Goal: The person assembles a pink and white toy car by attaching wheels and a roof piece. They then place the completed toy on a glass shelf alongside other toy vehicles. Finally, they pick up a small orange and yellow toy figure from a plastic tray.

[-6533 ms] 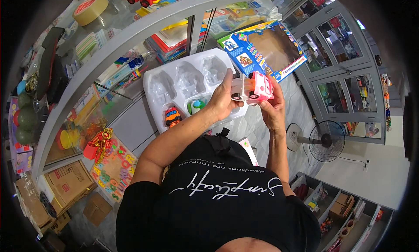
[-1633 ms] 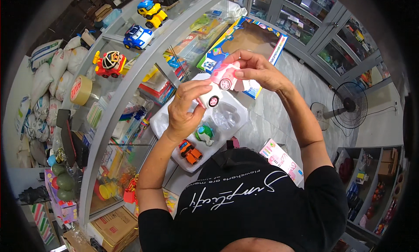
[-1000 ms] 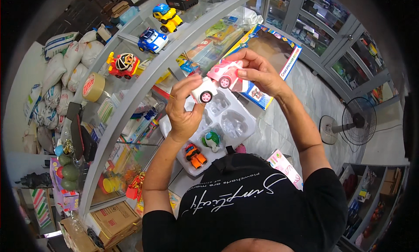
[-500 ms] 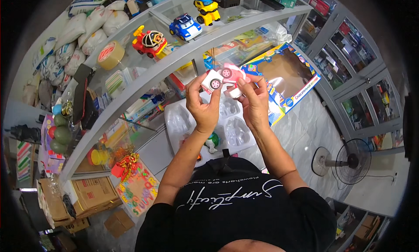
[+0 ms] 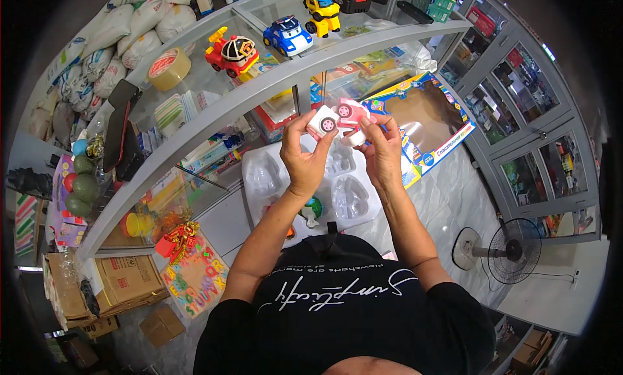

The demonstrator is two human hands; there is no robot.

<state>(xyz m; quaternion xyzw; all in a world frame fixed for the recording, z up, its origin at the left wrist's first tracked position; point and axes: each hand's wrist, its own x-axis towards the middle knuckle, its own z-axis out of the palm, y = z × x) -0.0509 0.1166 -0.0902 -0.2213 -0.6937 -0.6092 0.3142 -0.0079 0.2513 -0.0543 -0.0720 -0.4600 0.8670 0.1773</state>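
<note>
A pink and white toy car (image 5: 354, 110) with pink-hubbed black wheels is held up in front of me, its parts partly swung apart. My left hand (image 5: 306, 156) pinches the white end by a wheel between thumb and fingers. On the pink side, my right hand (image 5: 383, 149) grips it, thumb on top, beside a loose-hanging white flap. Below my hands lies a white plastic tray (image 5: 259, 209) with moulded hollows. A green and white toy (image 5: 313, 208) sits in one hollow, partly hidden by my left forearm.
On the glass counter's grey-framed top (image 5: 272, 80) stand a red toy fire engine (image 5: 235, 54), a blue and white toy car (image 5: 287, 36) and a yellow toy robot (image 5: 322, 13). A windowed toy box (image 5: 435, 119) leans right of my hands. A fan (image 5: 513, 250) stands at right.
My view has shifted slightly, so the counter toys appear farther right. Both hands keep hold of the toy car, which is tilted a little differently.
</note>
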